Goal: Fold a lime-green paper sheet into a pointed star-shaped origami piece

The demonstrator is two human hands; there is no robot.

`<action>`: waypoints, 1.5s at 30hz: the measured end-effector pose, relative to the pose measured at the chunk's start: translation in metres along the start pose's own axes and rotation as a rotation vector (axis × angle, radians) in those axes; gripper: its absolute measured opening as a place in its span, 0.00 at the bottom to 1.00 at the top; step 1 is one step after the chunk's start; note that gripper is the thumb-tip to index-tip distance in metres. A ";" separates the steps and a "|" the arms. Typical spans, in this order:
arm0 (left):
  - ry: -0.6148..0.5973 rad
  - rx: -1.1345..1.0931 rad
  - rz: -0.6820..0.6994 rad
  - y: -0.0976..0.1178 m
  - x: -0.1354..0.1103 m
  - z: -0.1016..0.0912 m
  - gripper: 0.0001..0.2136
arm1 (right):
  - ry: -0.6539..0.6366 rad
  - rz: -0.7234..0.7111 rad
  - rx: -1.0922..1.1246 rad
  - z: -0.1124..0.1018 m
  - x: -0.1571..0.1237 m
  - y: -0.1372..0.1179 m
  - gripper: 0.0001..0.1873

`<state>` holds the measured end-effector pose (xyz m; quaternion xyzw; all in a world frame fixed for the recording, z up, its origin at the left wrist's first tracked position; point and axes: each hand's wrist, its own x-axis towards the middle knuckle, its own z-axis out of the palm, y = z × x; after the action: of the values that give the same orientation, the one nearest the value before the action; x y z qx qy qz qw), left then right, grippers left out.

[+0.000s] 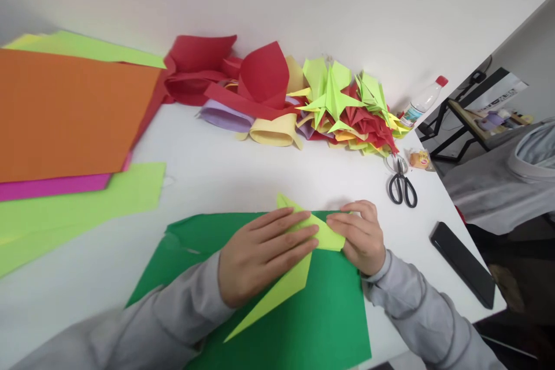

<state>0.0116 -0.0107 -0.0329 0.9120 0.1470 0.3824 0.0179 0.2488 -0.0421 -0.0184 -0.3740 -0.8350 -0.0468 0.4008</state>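
A yellow-green piece of folded paper (pixel 288 280), with a long pointed tip toward me, lies over a green sheet (pixel 333 312). Across its middle rests my left hand (pixel 269 248), fingers stretched out flat and pressing on it. At the paper's right end my right hand (pixel 359 234) has its fingers closed on the edge, the thumb mostly hidden. Part of the fold is covered by my left fingers.
Colored paper sheets (pixel 73 115) are stacked at left. Folded yellow-green paper shapes (pixel 333 95) and red rolled paper (pixel 264 75) line the wall. Scissors (pixel 403 185), a black case (pixel 462 263), a wrapped snack (pixel 420 159) and a bottle (pixel 422 101) are at right, beside gray clothing (pixel 498 179).
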 end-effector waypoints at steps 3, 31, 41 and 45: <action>-0.019 0.188 -0.023 -0.001 -0.004 0.007 0.17 | -0.053 0.028 -0.098 0.001 0.002 -0.003 0.15; -0.121 0.012 -0.200 0.007 0.005 0.023 0.10 | -0.079 0.835 0.755 0.015 -0.001 -0.028 0.16; -0.162 -0.190 -0.253 -0.002 0.003 0.020 0.11 | -0.064 0.587 0.678 0.006 0.004 -0.024 0.07; -0.180 -0.243 -0.302 -0.002 0.003 0.020 0.13 | -0.094 0.383 0.499 -0.001 0.009 -0.018 0.05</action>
<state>0.0271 -0.0059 -0.0447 0.9013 0.2325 0.3072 0.1980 0.2334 -0.0499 -0.0073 -0.4163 -0.7527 0.2530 0.4429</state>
